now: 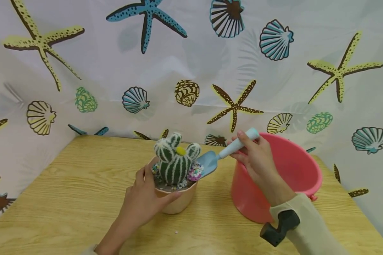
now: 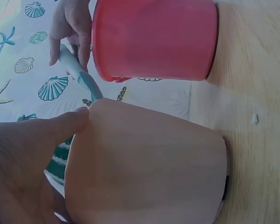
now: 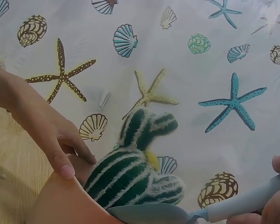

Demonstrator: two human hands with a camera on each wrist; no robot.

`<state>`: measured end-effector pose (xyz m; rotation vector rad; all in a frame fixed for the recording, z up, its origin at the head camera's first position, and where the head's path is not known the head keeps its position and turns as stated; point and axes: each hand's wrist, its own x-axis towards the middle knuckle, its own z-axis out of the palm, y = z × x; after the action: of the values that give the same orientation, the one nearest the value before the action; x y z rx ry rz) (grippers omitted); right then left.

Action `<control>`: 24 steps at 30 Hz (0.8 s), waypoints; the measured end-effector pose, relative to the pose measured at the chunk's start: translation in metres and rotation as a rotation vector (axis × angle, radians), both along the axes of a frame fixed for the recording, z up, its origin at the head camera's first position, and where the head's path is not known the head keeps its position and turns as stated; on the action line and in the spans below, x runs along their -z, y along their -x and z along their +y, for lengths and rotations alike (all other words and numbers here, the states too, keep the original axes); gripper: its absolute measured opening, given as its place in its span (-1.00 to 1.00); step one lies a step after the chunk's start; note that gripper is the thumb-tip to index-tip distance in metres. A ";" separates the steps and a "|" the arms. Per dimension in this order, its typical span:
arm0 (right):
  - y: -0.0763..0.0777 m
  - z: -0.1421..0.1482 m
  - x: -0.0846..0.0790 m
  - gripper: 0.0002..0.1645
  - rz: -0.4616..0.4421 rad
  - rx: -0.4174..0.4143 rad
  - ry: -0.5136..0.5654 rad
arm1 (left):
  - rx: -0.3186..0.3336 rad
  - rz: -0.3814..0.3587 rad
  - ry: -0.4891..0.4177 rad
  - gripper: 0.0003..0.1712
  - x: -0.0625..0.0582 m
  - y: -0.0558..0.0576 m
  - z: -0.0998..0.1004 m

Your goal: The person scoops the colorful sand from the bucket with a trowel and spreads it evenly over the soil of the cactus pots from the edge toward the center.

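A green-and-white fuzzy cactus (image 1: 175, 170) with a yellow flower stands in a peach pot (image 1: 178, 202). My left hand (image 1: 143, 198) grips the pot's rim from the near left, thumb along the front. In my right hand (image 1: 256, 159) is the pale blue handle of a small trowel (image 1: 209, 163), tilted down to the left. The blade rests at the pot's right rim, beside multicoloured pebbles (image 1: 195, 170) around the cactus. The left wrist view shows the pot's smooth side (image 2: 149, 163); the right wrist view shows the blade (image 3: 149, 213) close in front of the cactus.
A red bucket (image 1: 249, 193) stands to the right of the pot, partly behind my right forearm. One small pale pebble (image 1: 176, 232) lies on the wooden table (image 1: 67, 198). A sheet (image 1: 178, 63) printed with shells and starfish hangs behind and at the sides.
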<state>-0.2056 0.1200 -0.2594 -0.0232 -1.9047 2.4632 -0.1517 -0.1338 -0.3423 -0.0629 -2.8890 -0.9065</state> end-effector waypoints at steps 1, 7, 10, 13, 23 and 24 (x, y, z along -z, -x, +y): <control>0.000 0.000 -0.001 -0.72 0.010 -0.001 -0.011 | 0.010 -0.010 -0.009 0.30 0.000 0.001 -0.001; -0.002 0.002 -0.010 -0.64 0.027 0.010 -0.061 | 0.073 -0.023 -0.026 0.29 -0.001 0.006 -0.009; -0.003 0.004 -0.013 -0.66 0.033 0.020 -0.050 | 0.103 -0.046 -0.043 0.28 -0.004 0.008 -0.013; -0.003 0.005 -0.016 -0.69 0.047 0.022 -0.037 | 0.124 -0.057 -0.060 0.28 -0.004 0.010 -0.015; -0.001 -0.004 -0.011 -0.65 0.035 -0.025 -0.054 | 0.107 -0.055 -0.056 0.26 0.000 0.010 -0.015; -0.001 -0.005 -0.010 -0.64 0.033 -0.023 -0.059 | 0.104 -0.060 -0.055 0.26 0.000 0.009 -0.014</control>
<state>-0.2046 0.1148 -0.2495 0.0402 -1.9737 2.4049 -0.1609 -0.1477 -0.3426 -0.1865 -2.9373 -1.0222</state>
